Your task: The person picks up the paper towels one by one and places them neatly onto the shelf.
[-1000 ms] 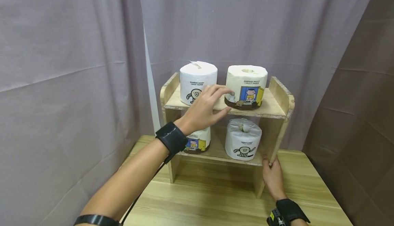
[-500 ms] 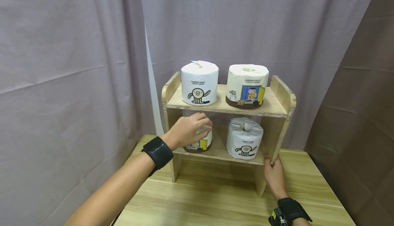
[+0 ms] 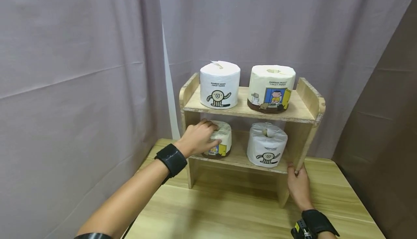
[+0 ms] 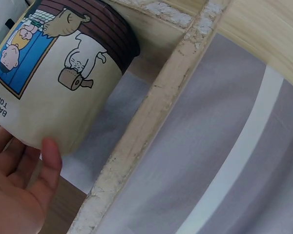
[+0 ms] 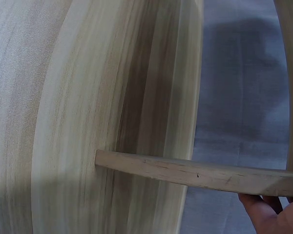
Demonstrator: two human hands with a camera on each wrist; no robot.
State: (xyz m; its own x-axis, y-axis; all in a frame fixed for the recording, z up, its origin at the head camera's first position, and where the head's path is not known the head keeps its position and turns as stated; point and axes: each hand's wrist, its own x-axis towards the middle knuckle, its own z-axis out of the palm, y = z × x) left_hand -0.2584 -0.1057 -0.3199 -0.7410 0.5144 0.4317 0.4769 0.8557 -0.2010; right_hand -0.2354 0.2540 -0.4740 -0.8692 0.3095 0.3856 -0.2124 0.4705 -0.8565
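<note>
My left hand [image 3: 199, 137] is at the toilet paper roll [image 3: 224, 134] on the lower left of a small wooden shelf [image 3: 247, 113]. Its fingers reach over the top of this cream roll with a cartoon print, and the thumb lies against its front. The left wrist view shows the same roll [image 4: 63, 87] up close, with the thumb [image 4: 50, 156] touching its top edge. Down at the right side panel, my right hand [image 3: 299, 187] grips the shelf near the lower board. In the right wrist view its fingers [image 5: 259, 209] are partly hidden behind the panel edge [image 5: 210, 178].
Beside the held roll stands a white roll [image 3: 267, 145] on the lower board. A white roll [image 3: 219, 87] and a cream printed roll [image 3: 271, 89] stand on top. The shelf rests on a wooden table [image 3: 241, 210], with grey curtains [image 3: 277, 22] behind.
My left hand has come down from in front of the upper rolls to the lower left roll and now holds its top. The right hand keeps its grip; the view has shifted slightly.
</note>
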